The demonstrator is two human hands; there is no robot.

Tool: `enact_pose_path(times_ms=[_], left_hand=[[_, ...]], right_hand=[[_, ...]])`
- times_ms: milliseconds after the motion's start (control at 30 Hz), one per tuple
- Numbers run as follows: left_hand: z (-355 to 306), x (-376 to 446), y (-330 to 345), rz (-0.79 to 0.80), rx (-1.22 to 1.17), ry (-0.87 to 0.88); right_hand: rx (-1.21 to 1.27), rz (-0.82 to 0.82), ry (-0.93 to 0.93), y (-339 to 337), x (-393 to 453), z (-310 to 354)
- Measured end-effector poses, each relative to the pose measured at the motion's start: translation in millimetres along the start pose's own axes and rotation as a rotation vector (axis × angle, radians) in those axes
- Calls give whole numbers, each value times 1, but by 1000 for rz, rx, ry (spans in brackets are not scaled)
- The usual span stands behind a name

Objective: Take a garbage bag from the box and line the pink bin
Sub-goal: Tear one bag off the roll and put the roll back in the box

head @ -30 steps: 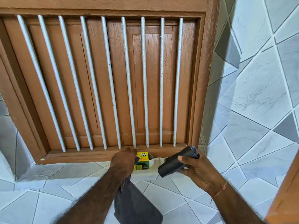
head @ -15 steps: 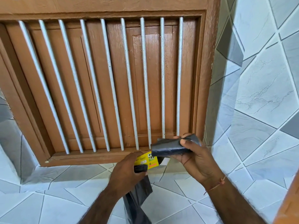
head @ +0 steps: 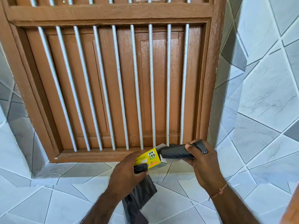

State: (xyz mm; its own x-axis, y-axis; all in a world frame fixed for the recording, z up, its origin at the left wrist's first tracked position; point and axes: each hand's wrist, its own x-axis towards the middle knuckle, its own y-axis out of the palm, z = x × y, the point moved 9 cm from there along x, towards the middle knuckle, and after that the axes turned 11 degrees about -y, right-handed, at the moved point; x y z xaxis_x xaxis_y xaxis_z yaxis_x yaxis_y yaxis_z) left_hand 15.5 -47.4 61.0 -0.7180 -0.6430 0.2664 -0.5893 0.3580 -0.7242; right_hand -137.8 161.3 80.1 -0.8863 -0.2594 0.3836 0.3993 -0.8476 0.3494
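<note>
My left hand [head: 127,172] grips a small yellow garbage-bag box [head: 149,157] together with a loose black garbage bag [head: 139,199] that hangs down below the hand. My right hand [head: 202,162] is closed around a black roll of garbage bags [head: 174,152], held level, with its left end at the open end of the box. Both hands are raised in front of the tiled sill. The pink bin is not in view.
A brown wooden window frame [head: 208,78] with white vertical bars [head: 135,88] and shut wooden shutters fills the wall ahead. Grey-and-white tiles [head: 265,97] cover the sill and side walls. A brown wooden edge [head: 292,210] shows at the bottom right.
My left hand lifted the yellow box off the sill while keeping the loose bag. My right hand turned the roll level and brought it to the box's open end.
</note>
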Motion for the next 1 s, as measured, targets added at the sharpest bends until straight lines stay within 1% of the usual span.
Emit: enact_pose_path(times_ms=[67,133,233,400,633,733,833,900,1000], left_hand=[[1,-2,0,-2,-6,-16],[2,-4,1,4,15,-25],[-2,-8,3,8,33,-12],[-7,-14,10,29,48,9],[-1,-14,9,28,2,-4],[-3,-14,4,8,-6,12],[-12,-18,7,32,18,68],[-16,-19,11,50,-10,68],[-20,-19,15,59,-73,53]], right_hand=[[-177,-6,-82,-2,-5,12],[-296,-11,-156,1,-12,24],[-294,-88,-245,0,-19,38],[-268,-118,-253,3,-22,46],[-381,-5,-218,1,-24,44],[-446,130,-166,1,-25,39],[-493,279,-168,9,-27,39],[-469,300,-202,14,-28,43],[-448,259,-260,19,-28,44]])
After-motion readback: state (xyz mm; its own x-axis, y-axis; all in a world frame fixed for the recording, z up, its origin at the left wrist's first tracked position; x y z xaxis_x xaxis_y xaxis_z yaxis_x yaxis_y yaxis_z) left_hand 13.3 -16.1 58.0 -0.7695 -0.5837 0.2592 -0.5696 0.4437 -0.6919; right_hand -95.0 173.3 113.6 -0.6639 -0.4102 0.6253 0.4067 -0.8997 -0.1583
